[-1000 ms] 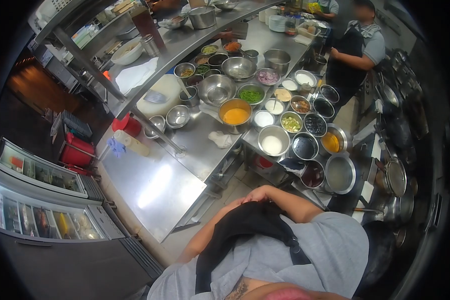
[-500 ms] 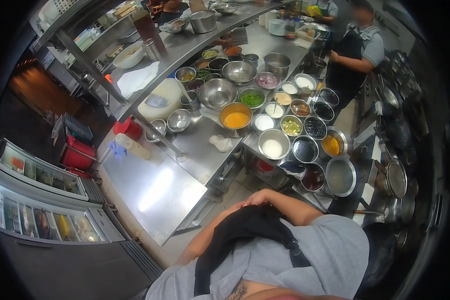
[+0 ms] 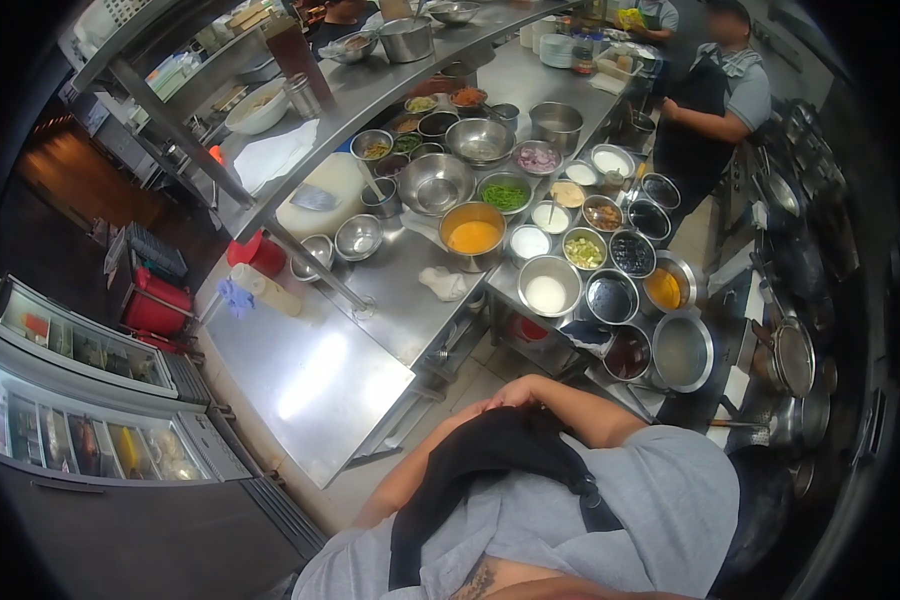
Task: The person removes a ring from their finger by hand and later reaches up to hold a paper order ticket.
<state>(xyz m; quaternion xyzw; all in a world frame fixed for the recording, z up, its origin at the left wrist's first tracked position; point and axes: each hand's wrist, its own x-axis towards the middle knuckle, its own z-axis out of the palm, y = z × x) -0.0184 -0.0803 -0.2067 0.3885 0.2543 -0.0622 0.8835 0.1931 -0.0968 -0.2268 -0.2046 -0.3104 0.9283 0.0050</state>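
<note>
My left hand [image 3: 476, 408] and my right hand [image 3: 517, 393] meet in front of my body, at the top edge of my black apron [image 3: 490, 450]. The apron and the hands themselves hide most of the fingers, so what they hold, if anything, cannot be made out. Beyond them stands a steel counter [image 3: 310, 380]. Up from the hands, on the worktop, are a bowl of white liquid [image 3: 547, 294], a pot of orange liquid [image 3: 472, 235], a bowl of dark red sauce [image 3: 625, 352] and a crumpled white cloth [image 3: 442, 284].
Glass-topped fridges [image 3: 90, 440] stand at the left. A steel shelf [image 3: 360, 95] crosses above the worktop. A co-worker in a dark apron [image 3: 692, 120] stands at the upper right, beside the stove side with pans [image 3: 792, 355]. Another person [image 3: 656, 20] is farther back.
The view has shifted very slightly. Behind the shelf, a co-worker's arm and the flat metal item near it have moved. My hands stay together in the same place.
</note>
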